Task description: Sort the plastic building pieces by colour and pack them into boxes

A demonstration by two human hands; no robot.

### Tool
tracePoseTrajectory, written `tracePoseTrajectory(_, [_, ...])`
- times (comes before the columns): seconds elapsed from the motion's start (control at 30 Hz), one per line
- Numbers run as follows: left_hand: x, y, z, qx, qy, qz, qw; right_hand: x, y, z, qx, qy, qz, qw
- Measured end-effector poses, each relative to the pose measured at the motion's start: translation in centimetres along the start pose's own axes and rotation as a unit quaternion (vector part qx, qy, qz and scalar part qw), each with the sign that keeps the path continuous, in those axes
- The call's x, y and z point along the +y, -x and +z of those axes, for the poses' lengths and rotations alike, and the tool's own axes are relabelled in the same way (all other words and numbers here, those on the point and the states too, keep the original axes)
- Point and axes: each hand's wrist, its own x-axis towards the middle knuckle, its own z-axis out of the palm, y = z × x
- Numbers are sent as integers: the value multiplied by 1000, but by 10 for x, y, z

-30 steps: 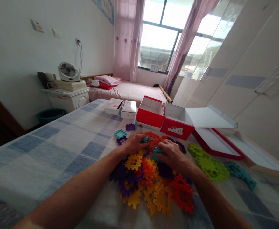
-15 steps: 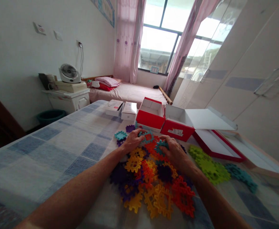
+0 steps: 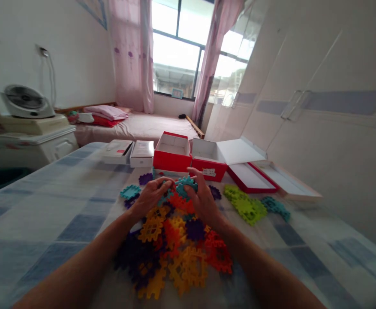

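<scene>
Between the thumb and fingers of my right hand [image 3: 203, 199] is a teal interlocking building tile [image 3: 185, 187] with notched edges. My left hand [image 3: 152, 193] pinches a second teal tile [image 3: 165, 196], mostly covered by its fingers. The two tiles are close together; whether they touch, I cannot tell. Under my hands lies a loose heap of similar tiles: yellow ones [image 3: 192, 266], orange-red ones [image 3: 218, 253] and dark purple ones [image 3: 142, 266]. A lone teal tile [image 3: 130, 192] rests left of my left hand, near a purple tile [image 3: 145, 178].
Lime green tiles [image 3: 245, 204] and a teal group [image 3: 276, 207] lie to the right. Red boxes [image 3: 171, 161] stand open at the back, with two white boxes [image 3: 142, 153] to their left. A shallow red-edged lid [image 3: 254, 178] lies right, on the checked tablecloth [image 3: 78, 231].
My hands have come closer together, bringing the right hand's teal tile beside the left one's. The view has swung to the right, so everything appears further left.
</scene>
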Motion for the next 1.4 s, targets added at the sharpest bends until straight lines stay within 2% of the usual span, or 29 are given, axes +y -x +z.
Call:
tracePoseTrajectory(0.07, [0, 0, 0, 0, 43, -16, 999, -2, -1, 0, -26, -30, 14, 999])
tracePoseTrajectory(0.17, [2, 4, 5, -34, 159, -53, 985, -2, 3, 5, -65, -23, 2, 998])
tracePoseTrajectory(0.3, [6, 9, 13, -80, 286, -115, 948, -1, 9, 14, -36, 33, -14, 999])
tracePoseTrajectory(0.57, [10, 11, 14, -110, 356, -93, 923, -3, 8, 11, -40, 123, -43, 991])
tracePoseTrajectory(0.73, [16, 14, 15, -149, 368, -97, 913, -16, 11, 7, -46, 97, -79, 991])
tracePoseTrajectory(0.8, [17, 13, 14, -163, 372, -95, 909, -22, 9, -11, -37, 92, -82, 992])
tracePoseTrajectory(0.9, [13, 9, 7, -132, 349, -76, 925, -15, 6, -69, 48, 125, -11, 991])
tracePoseTrajectory(1.0, [4, 2, -2, -30, 259, -39, 965, 23, 11, -151, 168, 157, 133, 964])
tracePoseTrajectory(1.07, [-1, -1, -8, 49, 184, -18, 981, 58, 20, -200, 220, 155, 243, 932])
tracePoseTrajectory(1.13, [-5, -4, -15, 116, 94, -5, 989, 91, 31, -236, 242, 98, 317, 912])
tracePoseTrajectory(1.23, [-11, -6, -28, 169, -83, 35, 982, 124, 45, -258, 235, 32, 384, 892])
tracePoseTrajectory(1.3, [-17, -8, -39, 175, -178, 68, 966, 134, 50, -259, 225, 34, 403, 886])
tracePoseTrajectory(1.4, [-27, -9, -54, 202, -245, 76, 945, 139, 52, -257, 218, 66, 423, 877])
